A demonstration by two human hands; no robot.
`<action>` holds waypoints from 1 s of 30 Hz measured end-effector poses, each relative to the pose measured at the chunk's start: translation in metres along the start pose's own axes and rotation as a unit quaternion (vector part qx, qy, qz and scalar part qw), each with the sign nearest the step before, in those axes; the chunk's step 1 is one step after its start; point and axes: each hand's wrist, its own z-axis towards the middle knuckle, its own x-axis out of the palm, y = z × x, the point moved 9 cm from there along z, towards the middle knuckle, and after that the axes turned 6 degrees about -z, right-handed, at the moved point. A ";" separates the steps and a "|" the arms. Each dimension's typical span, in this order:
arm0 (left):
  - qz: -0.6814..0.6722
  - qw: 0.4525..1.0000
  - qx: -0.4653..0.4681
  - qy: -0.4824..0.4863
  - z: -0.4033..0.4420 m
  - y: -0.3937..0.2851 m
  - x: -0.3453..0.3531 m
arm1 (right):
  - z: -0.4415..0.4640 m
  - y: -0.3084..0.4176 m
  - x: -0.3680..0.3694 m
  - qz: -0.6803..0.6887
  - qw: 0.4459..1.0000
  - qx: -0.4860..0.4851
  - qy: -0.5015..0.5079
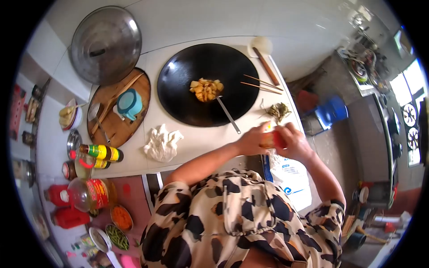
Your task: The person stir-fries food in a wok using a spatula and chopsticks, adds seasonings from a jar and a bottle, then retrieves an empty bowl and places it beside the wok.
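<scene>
At the counter's front right corner, my left hand [253, 141] is closed round a small jar [268, 140] with reddish-brown contents. My right hand [295, 144] is closed on its red end, which may be a lid or label; the fingers partly hide it. Behind them is the black wok [196, 111], with browned chunks of food [206, 89] in its middle. A metal-handled spatula [229, 116] leans from the food over the near rim. Thin chopsticks [263, 85] rest across the right rim. A dried bundle of greens [279, 110] lies just beyond my hands.
A round wooden board [127, 80] at the left carries a teal cup [129, 105] and a ladle [100, 123]. A large lid [106, 44] leans against the wall. A white cloth [163, 143], sauce bottle [103, 152] and oil jug [91, 195] stand nearer. A white sack [288, 178] is below my hands.
</scene>
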 end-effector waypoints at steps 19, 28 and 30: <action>0.006 0.953 -0.152 -0.263 -0.097 0.075 -0.022 | 0.011 -0.190 0.031 -0.132 0.957 0.250 0.066; 0.408 0.730 -0.258 -0.484 -0.290 0.119 -0.168 | 0.120 -0.132 0.070 -0.082 0.994 0.073 -0.015; 0.436 0.725 -0.233 -0.480 -0.295 0.117 -0.171 | 0.153 -0.157 0.113 -0.138 0.972 0.166 0.092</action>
